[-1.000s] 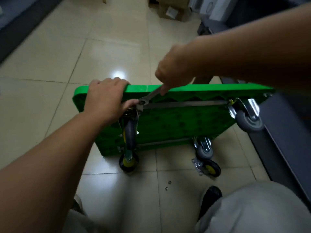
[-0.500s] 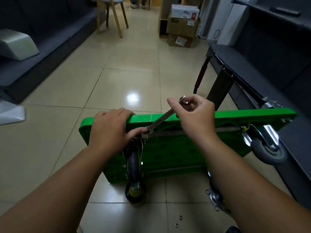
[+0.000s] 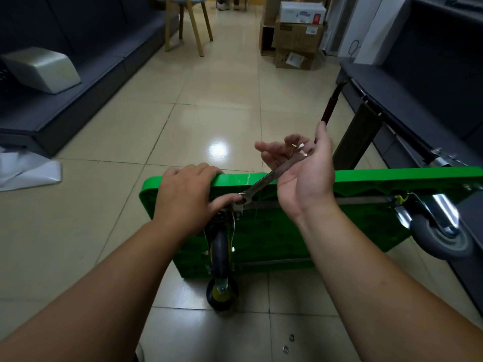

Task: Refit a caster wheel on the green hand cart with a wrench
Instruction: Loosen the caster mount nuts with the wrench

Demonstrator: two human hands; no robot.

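**Right hand opens under the wrench**

Since 0.5 s ago the right hand (image 3: 305, 176) turned palm up, fingers wide; the wrench (image 3: 266, 181) handle only lies across them. The left hand (image 3: 188, 194) grips the top edge of the green hand cart (image 3: 366, 178), thumb pressing the wrench head above the caster wheel (image 3: 220, 250). I would regrip near the handle's end and keep the head seated.

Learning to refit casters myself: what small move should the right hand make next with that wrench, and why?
Probably close the right hand round the wrench handle and pull a stroke. Its head sits at the caster wheel's mount, steadied by the left hand's thumb, while the right palm lies open beneath the handle, fingers loose.
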